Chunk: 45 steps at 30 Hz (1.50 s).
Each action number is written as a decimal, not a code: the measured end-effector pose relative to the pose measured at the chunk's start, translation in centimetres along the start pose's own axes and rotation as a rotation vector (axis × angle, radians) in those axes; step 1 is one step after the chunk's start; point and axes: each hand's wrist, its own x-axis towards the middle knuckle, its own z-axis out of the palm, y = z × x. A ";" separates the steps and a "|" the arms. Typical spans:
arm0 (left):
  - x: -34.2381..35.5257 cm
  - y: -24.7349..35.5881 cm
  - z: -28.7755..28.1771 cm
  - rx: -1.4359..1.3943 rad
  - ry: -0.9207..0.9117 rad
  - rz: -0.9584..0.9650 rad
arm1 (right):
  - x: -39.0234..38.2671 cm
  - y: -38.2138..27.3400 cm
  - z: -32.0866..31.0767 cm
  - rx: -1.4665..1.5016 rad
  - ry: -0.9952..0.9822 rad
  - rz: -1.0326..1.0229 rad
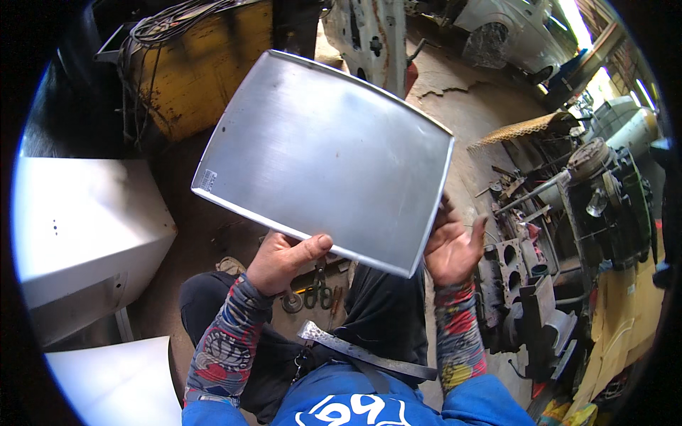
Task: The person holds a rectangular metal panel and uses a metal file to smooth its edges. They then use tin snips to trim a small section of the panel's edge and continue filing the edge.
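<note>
A rectangular sheet-metal panel (327,156) with folded edges and a small label in one corner is held up, tilted, in front of me. My left hand (284,261) grips its near edge, thumb on top and fingers hidden underneath. Beside the panel's right edge, my right hand (455,245) is open, palm up and thumb apart; its fingertips are partly in shadow near the edge. Across my lap lies a long grey metal tool (369,358) with a bright, worn end. On the floor below the panel are dark-handled snips (317,297) and a small round ring (291,303).
White metal cabinets (85,227) stand at the left, and a rusty yellow box (202,67) with coiled cable is at the far left. Machine parts and scrap (529,263) crowd the right, beside cardboard (621,326). A car body (508,35) stands at the back right.
</note>
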 end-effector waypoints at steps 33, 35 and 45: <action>1.4 1.0 -3.9 -0.234 0.312 -0.071 | 9.5 3.2 -1.2 -0.295 -0.069 0.515; 1.7 1.1 -4.4 -0.295 0.361 -0.065 | 10.8 4.7 -2.5 -0.078 -0.146 0.572; 3.3 3.1 -6.7 -0.390 0.425 -0.077 | 14.2 7.2 -6.2 -0.190 -0.280 0.343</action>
